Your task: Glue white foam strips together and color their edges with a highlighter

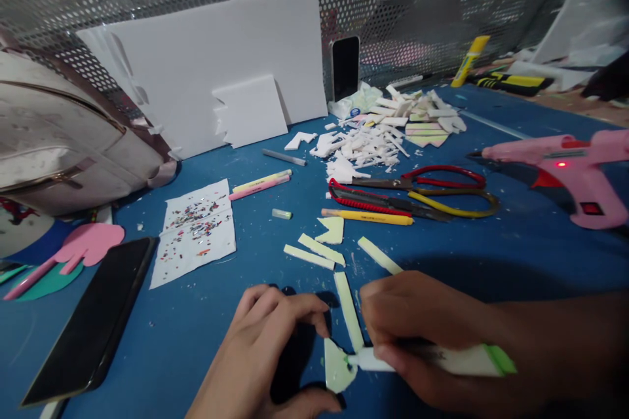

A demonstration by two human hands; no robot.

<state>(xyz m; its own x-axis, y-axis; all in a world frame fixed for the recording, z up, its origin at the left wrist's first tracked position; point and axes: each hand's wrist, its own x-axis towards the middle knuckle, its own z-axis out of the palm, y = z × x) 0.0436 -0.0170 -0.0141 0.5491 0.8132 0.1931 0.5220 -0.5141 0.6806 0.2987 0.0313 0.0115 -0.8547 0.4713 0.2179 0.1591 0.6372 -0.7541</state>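
My right hand (417, 340) is wrapped round a white marker with a light green end (455, 359). Its tip touches the edge of a small pale green piece of foam board (338, 366), partly coloured. My left hand (280, 347) steadies this piece on the blue table, index fingertip at its top corner and thumb at its bottom. A pale green strip (348, 311) lies just above, between the hands. Farther up are more cut strips (322, 249), a notched piece (331, 230) and another strip (379, 255) near my right knuckles. The marker's small cap (282, 214) lies apart.
Scissors (452, 191), a red cutter (368, 200) and an orange pen (376, 217) lie beyond my hands. A pink glue gun (574, 170) with its light lit is at right. White scraps (368, 144) pile up behind. A phone (93, 321) and speckled paper (196, 232) lie left.
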